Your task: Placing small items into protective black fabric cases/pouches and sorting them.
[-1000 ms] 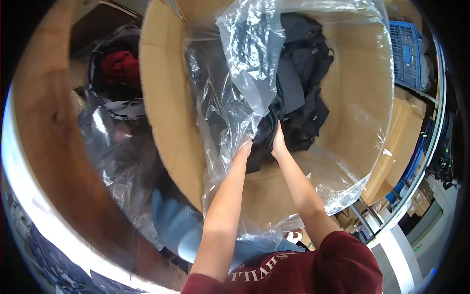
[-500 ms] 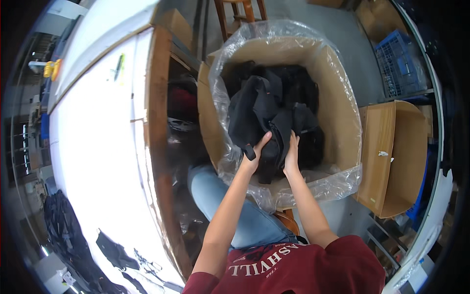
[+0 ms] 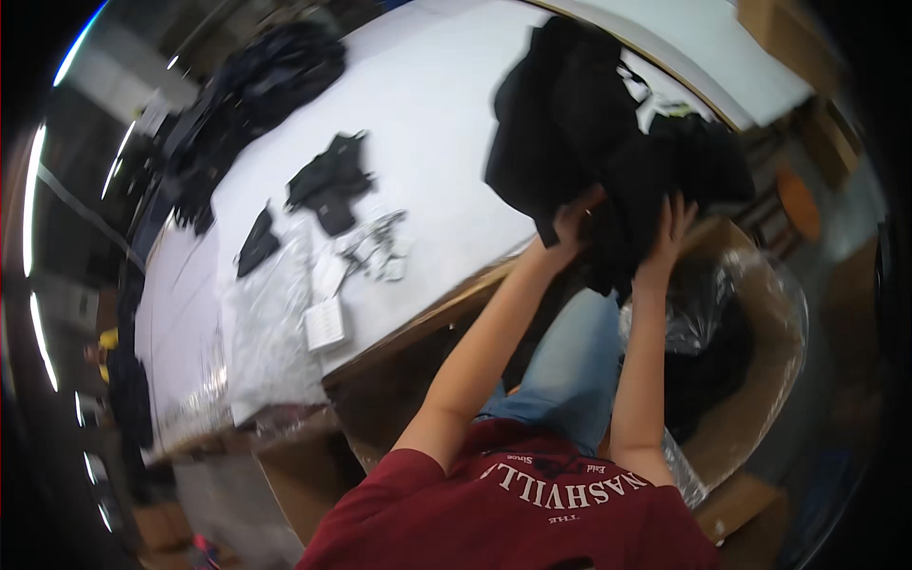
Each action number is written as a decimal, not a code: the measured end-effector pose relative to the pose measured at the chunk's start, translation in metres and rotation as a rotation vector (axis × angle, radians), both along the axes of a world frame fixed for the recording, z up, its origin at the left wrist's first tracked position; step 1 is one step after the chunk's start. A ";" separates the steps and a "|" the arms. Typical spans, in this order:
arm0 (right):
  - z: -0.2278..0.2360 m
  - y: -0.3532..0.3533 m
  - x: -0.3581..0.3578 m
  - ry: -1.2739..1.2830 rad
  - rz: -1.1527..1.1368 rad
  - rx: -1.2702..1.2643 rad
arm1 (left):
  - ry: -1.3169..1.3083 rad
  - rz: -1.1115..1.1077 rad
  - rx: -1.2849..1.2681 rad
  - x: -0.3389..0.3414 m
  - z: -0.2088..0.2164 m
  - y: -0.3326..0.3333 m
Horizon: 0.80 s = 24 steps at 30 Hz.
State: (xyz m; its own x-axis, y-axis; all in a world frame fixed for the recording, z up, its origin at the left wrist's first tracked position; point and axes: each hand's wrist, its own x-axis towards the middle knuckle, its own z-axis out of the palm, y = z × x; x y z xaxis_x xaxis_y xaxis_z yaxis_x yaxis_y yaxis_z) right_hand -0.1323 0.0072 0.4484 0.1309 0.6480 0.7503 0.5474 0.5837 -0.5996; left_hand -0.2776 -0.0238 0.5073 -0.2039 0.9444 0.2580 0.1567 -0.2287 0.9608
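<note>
Between my two hands hangs a bulky bundle of black fabric pieces (image 3: 570, 114), raised over the edge of the white table (image 3: 446, 142). My left hand (image 3: 570, 226) is closed on its lower left side, the fingers partly hidden by cloth. At its lower right side, my right hand (image 3: 668, 237) presses against the fabric with fingers somewhat spread, supporting it. Some of the black cloth droops to the right, beyond my right hand. Below my right forearm stands a cardboard carton (image 3: 760, 404) lined with clear plastic, with more black material inside.
Black fabric pieces (image 3: 332, 185) and small white tags (image 3: 375, 249) lie on the table. Near its edge are a small white stack (image 3: 326, 324) and a clear plastic bag (image 3: 271, 342). A dark pile (image 3: 261, 81) occupies the far left; an orange-topped stool (image 3: 798, 202) stands at right.
Both hands have lifted the black bundle out of the lined carton and over the table edge. My view has swung left, so the carton now appears at the lower right.
</note>
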 end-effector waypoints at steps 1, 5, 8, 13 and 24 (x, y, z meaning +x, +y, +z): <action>0.023 0.009 -0.044 -0.062 0.064 0.076 | 0.124 0.100 0.030 -0.048 0.007 0.001; 0.094 0.018 -0.228 -0.086 0.357 0.194 | -0.911 0.064 0.275 -0.211 0.026 -0.020; 0.125 0.011 -0.339 -0.078 0.614 0.250 | -0.776 0.229 0.365 -0.303 0.056 -0.056; 0.075 0.030 -0.499 0.158 0.858 -0.379 | -0.755 0.211 0.306 -0.435 0.006 -0.052; 0.051 -0.004 -0.600 -0.546 0.721 -0.430 | -1.006 0.766 0.067 -0.534 -0.046 -0.117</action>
